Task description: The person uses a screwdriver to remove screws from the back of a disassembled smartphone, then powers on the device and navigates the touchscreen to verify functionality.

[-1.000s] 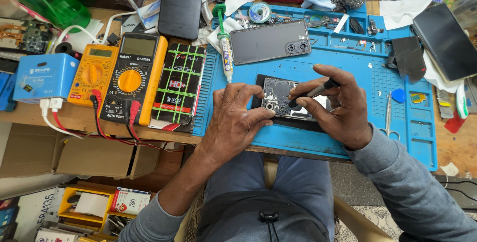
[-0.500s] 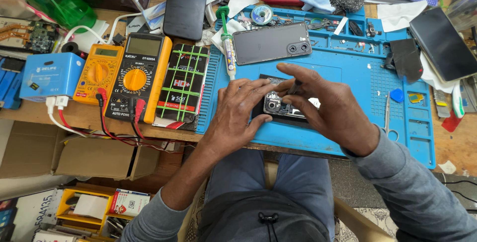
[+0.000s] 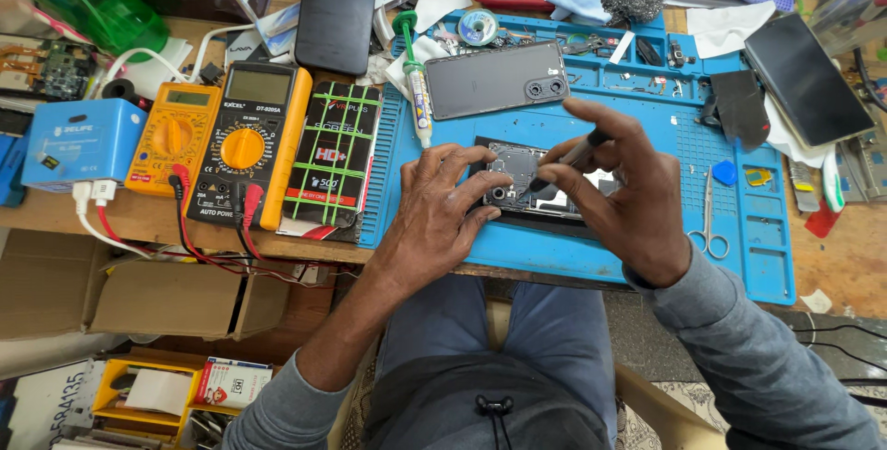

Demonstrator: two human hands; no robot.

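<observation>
Between my thumb and fingers, my right hand pinches a slim dark tool, closed tight around its shaft, tip angled down onto the opened phone. That phone lies face down, back cover off and its dark internals exposed, near the front edge of the blue work mat. My left hand holds nothing; it lies flat, fingers spread and pressed onto the phone's left end to pin it against the mat.

Just behind the phone rests a grey back cover (camera holes at its right end). A syringe with a green cap lies along the mat's left edge. Small scissors sit on the mat to the right of my right hand. Left of the mat stand two multimeters, yellow and orange, beside a blue box with white plugs.
</observation>
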